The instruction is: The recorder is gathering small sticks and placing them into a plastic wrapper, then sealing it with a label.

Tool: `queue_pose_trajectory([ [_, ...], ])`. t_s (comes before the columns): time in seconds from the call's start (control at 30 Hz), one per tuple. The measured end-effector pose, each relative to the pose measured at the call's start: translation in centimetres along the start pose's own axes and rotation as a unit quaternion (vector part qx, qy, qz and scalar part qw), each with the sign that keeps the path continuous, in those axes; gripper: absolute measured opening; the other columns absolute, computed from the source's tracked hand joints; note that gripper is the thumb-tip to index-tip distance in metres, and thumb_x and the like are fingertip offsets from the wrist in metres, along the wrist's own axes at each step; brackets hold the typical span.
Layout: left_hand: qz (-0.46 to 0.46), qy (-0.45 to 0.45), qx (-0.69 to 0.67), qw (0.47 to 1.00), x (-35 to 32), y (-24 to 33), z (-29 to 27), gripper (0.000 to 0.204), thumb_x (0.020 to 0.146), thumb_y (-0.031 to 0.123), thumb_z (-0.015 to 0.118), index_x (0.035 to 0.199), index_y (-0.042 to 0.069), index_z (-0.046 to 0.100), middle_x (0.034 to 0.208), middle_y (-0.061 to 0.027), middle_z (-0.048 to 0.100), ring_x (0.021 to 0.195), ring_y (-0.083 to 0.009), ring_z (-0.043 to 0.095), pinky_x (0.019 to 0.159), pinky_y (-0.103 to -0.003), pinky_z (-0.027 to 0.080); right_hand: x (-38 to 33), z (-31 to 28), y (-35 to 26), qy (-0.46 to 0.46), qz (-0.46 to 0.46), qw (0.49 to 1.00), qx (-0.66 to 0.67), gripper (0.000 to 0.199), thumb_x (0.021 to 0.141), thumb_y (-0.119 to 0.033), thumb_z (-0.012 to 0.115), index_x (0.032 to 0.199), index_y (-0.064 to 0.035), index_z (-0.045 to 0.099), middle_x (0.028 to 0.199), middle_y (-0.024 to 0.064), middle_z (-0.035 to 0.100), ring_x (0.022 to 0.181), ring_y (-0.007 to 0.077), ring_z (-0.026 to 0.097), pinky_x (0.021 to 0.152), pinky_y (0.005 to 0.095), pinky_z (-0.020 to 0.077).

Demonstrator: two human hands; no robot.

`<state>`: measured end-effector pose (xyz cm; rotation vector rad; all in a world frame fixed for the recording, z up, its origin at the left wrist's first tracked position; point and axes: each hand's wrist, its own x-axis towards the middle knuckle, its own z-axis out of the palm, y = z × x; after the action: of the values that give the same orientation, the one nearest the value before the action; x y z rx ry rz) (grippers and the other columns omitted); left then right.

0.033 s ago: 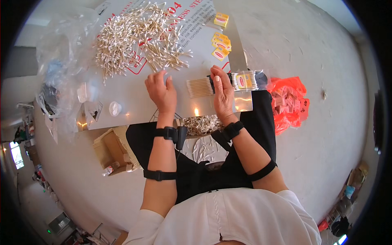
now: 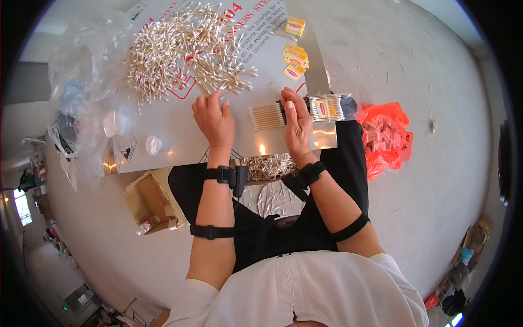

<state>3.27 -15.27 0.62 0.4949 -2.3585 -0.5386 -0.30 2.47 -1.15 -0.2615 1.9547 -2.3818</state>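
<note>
White-tipped wooden cotton swabs (image 2: 185, 54) lie heaped on the grey sheet (image 2: 180, 136) within reach, I judge. My left hand (image 2: 213, 119) rests open, empty, beside them. My right hand (image 2: 297, 128) clasps the neat swab bundle (image 2: 267, 116) against its clear plastic packet (image 2: 327, 107). Nothing differs from earlier.
</note>
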Motion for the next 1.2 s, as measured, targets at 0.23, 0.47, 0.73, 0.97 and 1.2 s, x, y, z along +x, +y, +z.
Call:
queue_pose_trajectory([
  [0.23, 0.033, -0.103, 0.048, 0.993, 0.2, -0.3, 0.6, 0.02, 0.074, 0.006, 0.072, 0.09, 0.013, 0.061, 0.092, -0.0046, 0.056, 0.096, -0.0286, 0.053, 0.082, -0.044, 0.041, 0.2, 0.1, 0.2, -0.012, -0.004, 1.0, -0.005, 0.035, 0.103, -0.022, 0.048, 0.125, 0.0038, 0.055, 0.135, 0.0117, 0.051, 0.122, 0.0173, 0.051, 0.106, 0.03, 0.0406],
  [0.47, 0.045, -0.089, -0.032, 0.995, 0.1, 1.1, 0.7, 0.024, 0.073, 0.004, 0.071, 0.094, 0.013, 0.065, 0.095, -0.0045, 0.057, 0.098, -0.0272, 0.052, 0.085, -0.043, 0.04, 0.1, 0.1, 0.1, -0.017, 0.002, 1.0, -0.018, 0.031, 0.103, -0.019, 0.048, 0.125, 0.0025, 0.055, 0.134, 0.0097, 0.051, 0.117, 0.0148, 0.052, 0.103, 0.0276, 0.0416],
  [0.73, 0.2, -0.161, 0.04, 0.966, 4.4, 2.6, 1.1, 0.021, 0.069, 0.003, 0.072, 0.087, 0.012, 0.067, 0.101, -0.0024, 0.056, 0.104, -0.0266, 0.05, 0.087, -0.041, 0.038, 0.1, 0.1, -0.5, -0.001, -0.012, 1.0, -0.021, 0.027, 0.1, -0.016, 0.052, 0.119, 0.0029, 0.055, 0.128, 0.0149, 0.055, 0.115, 0.0223, 0.053, 0.099, 0.0312, 0.0424],
  [0.97, 0.179, -0.132, 0.012, 0.975, 6.8, 0.9, 2.6, 0.014, 0.071, 0.004, 0.073, 0.082, 0.01, 0.065, 0.1, -0.0023, 0.058, 0.104, -0.0263, 0.049, 0.088, -0.041, 0.038, 0.1, 0.7, -0.9, -0.012, -0.02, 0.999, -0.04, 0.028, 0.1, -0.017, 0.053, 0.119, 0.0031, 0.056, 0.128, 0.0149, 0.055, 0.115, 0.0227, 0.053, 0.098, 0.031, 0.0426],
  [1.2, 0.17, -0.198, -0.061, 0.964, 5.2, 3.3, 1.3, 0.011, 0.073, 0.003, 0.071, 0.079, 0.007, 0.062, 0.087, -0.006, 0.061, 0.089, -0.0294, 0.054, 0.08, -0.041, 0.044, 0.1, 0.3, -0.3, 0.005, -0.019, 0.999, -0.028, 0.028, 0.1, -0.017, 0.053, 0.118, 0.0032, 0.056, 0.126, 0.0151, 0.056, 0.117, 0.0235, 0.053, 0.1, 0.0317, 0.0415],
])
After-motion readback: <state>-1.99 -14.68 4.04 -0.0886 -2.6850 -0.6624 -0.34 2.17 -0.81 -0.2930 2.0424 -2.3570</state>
